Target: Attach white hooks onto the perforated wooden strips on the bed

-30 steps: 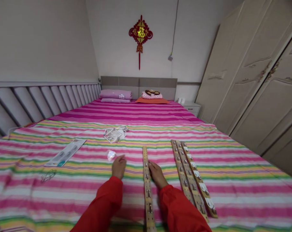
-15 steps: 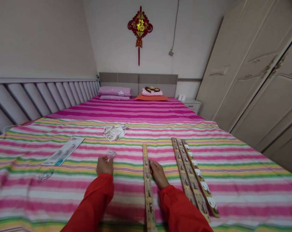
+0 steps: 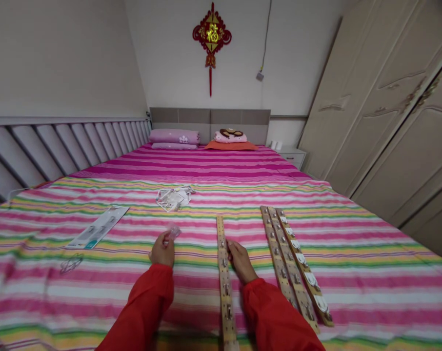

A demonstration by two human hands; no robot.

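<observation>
A small clear plastic bag (image 3: 174, 231) is pinched in the fingers of my left hand (image 3: 163, 249), above the striped cloth. My right hand (image 3: 241, 259) is at the right edge of a long narrow wooden strip (image 3: 225, 278), its thumb and fingertips closed against that edge near the upper end. Small metal hooks run along the strip, and its top part shows bare holes. Whether the right fingertips also hold a small part is hidden. Further right lie similar strips (image 3: 279, 258) with metal hooks; the outermost strip (image 3: 304, 265) carries white round pieces.
A pile of clear and white packaging (image 3: 174, 197) lies beyond my left hand. To the left are a flat card pack (image 3: 98, 227) and a thin wiry item (image 3: 71, 263). Folded bedding (image 3: 175, 137) sits by the headboard (image 3: 191, 118). Wardrobes (image 3: 385, 112) stand right, a rail (image 3: 67, 146) left.
My left hand has shifted slightly to the right with the plastic bag. My right hand stays at the wooden strip's edge. The view has tilted a little.
</observation>
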